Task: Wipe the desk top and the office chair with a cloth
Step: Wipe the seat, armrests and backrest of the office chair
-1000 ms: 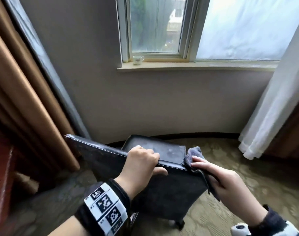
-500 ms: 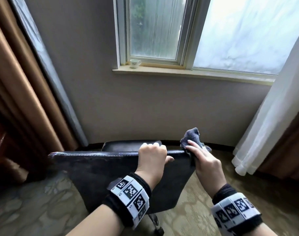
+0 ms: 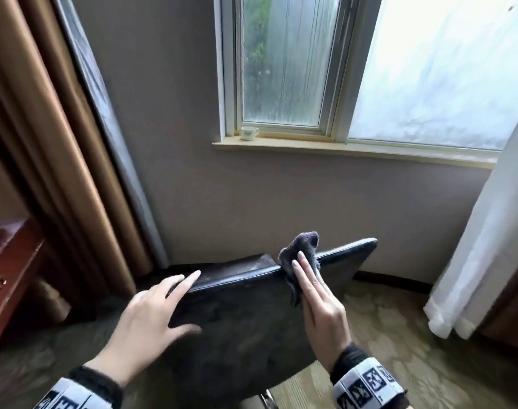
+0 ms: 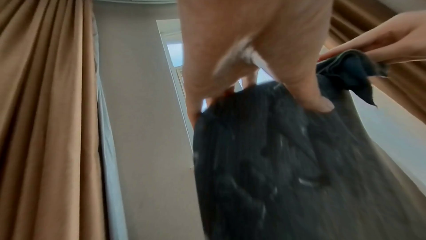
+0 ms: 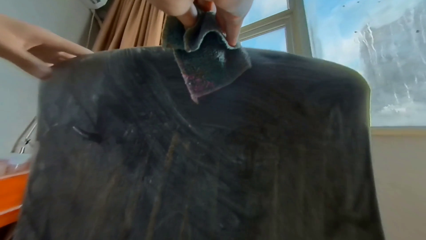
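A brown curtain (image 3: pixel 60 160) hangs at the left. The left hand (image 3: pixel 151 317), fingers straight, rests on the top edge of the office chair backrest (image 3: pixel 246 320). Right of it, the right hand (image 3: pixel 319 302) pinches the grey cloth (image 3: pixel 303 249) against that edge, apparently thumb behind.

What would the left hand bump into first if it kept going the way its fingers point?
The left hand points up and right along the chair back's top edge, which its fingertips seem to touch already. Sliding on along it, it would probably meet the cloth under the right hand next.
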The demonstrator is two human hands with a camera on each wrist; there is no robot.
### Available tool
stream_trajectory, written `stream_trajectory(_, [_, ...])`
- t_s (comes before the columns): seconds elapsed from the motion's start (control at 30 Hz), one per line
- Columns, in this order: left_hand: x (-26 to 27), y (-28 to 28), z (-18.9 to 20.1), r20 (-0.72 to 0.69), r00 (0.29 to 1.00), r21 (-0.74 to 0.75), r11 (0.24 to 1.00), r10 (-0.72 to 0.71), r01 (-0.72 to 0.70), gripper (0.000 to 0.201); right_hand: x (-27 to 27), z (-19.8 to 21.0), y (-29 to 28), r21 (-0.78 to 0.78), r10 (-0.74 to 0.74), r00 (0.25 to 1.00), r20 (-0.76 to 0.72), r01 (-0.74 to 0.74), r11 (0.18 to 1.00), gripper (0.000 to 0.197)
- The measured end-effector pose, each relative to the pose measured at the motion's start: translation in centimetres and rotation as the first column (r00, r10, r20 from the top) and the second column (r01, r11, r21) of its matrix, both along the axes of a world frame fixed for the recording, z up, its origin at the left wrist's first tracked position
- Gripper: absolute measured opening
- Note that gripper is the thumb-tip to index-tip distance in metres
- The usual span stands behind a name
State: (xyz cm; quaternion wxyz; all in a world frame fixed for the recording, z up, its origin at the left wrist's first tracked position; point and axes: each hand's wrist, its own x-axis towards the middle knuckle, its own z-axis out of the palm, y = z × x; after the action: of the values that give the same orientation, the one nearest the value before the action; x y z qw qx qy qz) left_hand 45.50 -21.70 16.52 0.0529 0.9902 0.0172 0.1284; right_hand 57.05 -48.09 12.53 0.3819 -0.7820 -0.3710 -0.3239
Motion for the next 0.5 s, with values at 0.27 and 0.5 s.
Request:
stream_trajectory(0.27, [1.2, -3.4, -2.9, 0.236, 0.970, 0.045, 0.997, 0.052, -0.065, 0.106, 4.2, -2.5, 0.1, 0.143, -0.085, 0.984, 0.158, 0.063, 0.988, 0.037])
stream_trajectory(0.5, [2.4, -6.5, -5.2, 0.497, 0.858, 0.127, 0.966, 0.133, -0.224, 0.096, 7.3, -5.2, -0.3, 0.331, -0.088, 0.942, 0.323, -0.026, 0.943, 0.036])
